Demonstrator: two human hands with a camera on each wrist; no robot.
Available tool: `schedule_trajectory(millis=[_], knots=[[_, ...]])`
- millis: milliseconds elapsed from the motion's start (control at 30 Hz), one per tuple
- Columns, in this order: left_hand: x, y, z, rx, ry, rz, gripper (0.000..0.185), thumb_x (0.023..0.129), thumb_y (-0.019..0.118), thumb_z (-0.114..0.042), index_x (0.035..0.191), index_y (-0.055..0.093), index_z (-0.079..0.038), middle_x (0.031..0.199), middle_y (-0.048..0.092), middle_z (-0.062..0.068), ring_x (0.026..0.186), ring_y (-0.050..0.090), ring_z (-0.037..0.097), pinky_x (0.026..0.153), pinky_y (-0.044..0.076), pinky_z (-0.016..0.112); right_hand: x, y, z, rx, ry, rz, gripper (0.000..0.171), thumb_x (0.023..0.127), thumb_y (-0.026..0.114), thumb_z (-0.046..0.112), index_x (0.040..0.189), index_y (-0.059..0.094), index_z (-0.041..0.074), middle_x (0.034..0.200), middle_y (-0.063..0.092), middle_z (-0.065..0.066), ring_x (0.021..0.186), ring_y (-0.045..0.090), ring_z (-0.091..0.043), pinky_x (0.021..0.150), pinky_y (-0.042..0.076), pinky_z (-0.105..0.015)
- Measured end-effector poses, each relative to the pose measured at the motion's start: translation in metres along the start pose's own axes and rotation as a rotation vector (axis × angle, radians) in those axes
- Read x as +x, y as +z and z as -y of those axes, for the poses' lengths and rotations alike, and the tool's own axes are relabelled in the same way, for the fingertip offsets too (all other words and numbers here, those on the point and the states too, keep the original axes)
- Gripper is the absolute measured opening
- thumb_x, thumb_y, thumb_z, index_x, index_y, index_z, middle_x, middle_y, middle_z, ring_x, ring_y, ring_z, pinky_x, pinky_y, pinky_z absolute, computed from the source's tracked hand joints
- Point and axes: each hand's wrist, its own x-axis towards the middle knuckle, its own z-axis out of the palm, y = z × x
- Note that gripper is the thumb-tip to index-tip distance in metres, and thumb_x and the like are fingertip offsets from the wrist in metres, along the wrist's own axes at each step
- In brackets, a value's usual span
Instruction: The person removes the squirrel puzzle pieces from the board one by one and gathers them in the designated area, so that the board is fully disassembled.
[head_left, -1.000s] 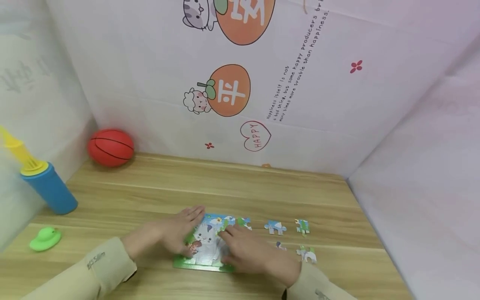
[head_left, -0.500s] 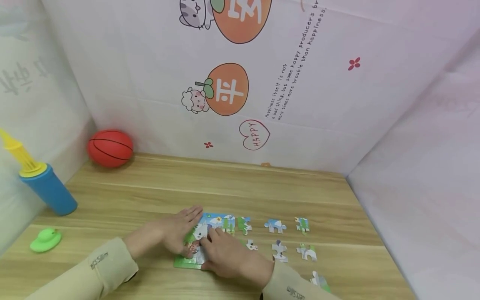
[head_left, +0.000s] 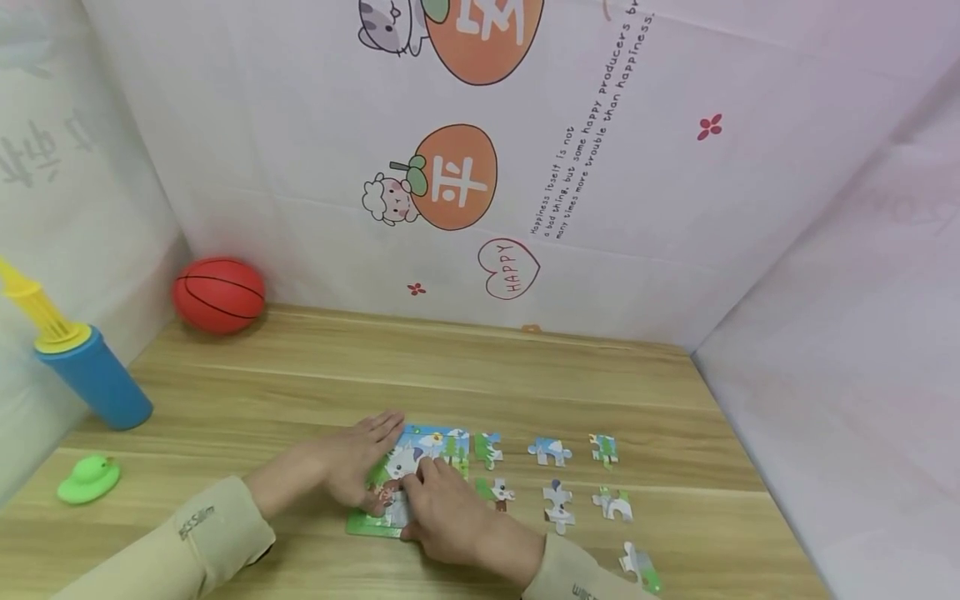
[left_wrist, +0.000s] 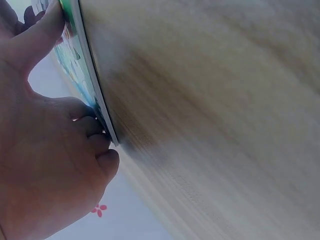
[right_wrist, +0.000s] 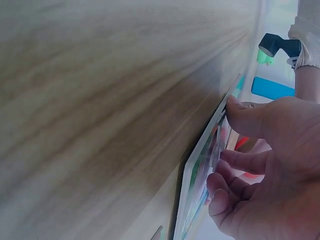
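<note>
A jigsaw board (head_left: 437,439) with a white and grey cartoon animal on blue and green lies flat on the wooden table. My left hand (head_left: 358,463) rests along its left side, fingers reaching to the far corner and thumb on the picture. In the left wrist view, the fingertips of the left hand (left_wrist: 55,150) sit right at the board's edge. My right hand (head_left: 456,515) covers the board's lower right part. The right wrist view has the right hand's (right_wrist: 287,160) thumb on the near rim, apart from bent fingers touching the picture.
Several loose jigsaw pieces (head_left: 550,451) lie in rows to the right, one piece (head_left: 639,567) nearest the front. A green toy duck (head_left: 89,479), a blue and yellow hand pump (head_left: 101,375) and a red ball (head_left: 220,295) stand at the left. Printed cloth walls (head_left: 300,150) enclose the table.
My right hand has moved left from the board's right edge onto the picture, uncovering loose pieces behind it. It has stayed there for the last half second. The left hand has kept its place.
</note>
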Motion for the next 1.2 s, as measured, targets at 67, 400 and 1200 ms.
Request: schedule_trajectory(millis=[67,400,1200], knots=[[-0.001,-0.001,0.0,-0.004,0.0,-0.004,0.119,0.079,0.084,-0.052,0.163,0.02,0.003,0.176,0.011,0.02,0.165,0.012,0.035,0.136,0.017,0.05,-0.001,0.0,0.001,0.002,0.0,-0.019,0.047,0.091,0.076,0.048,0.12,0.067,0.013,0.105,0.058,0.001,0.091,0.05,-0.008,0.085,0.052,-0.022],[-0.002,-0.001,-0.001,-0.042,-0.013,-0.004,0.123,0.075,0.086,-0.052,0.164,0.021,0.001,0.176,0.01,0.017,0.165,0.012,0.035,0.136,0.017,0.051,-0.003,0.0,0.001,0.123,0.009,-0.029,0.033,0.095,0.075,0.028,0.121,0.064,0.011,0.103,0.061,0.001,0.086,0.057,-0.006,0.081,0.057,-0.019],[0.002,-0.001,0.001,-0.049,0.016,-0.031,0.126,0.072,0.089,-0.051,0.162,0.023,0.006,0.174,0.014,0.024,0.163,0.016,0.042,0.134,0.019,0.056,-0.095,-0.035,-0.097,0.495,0.074,0.125,0.013,0.095,0.072,0.006,0.094,0.062,0.015,0.089,0.066,0.01,0.076,0.052,0.004,0.067,0.051,-0.014]])
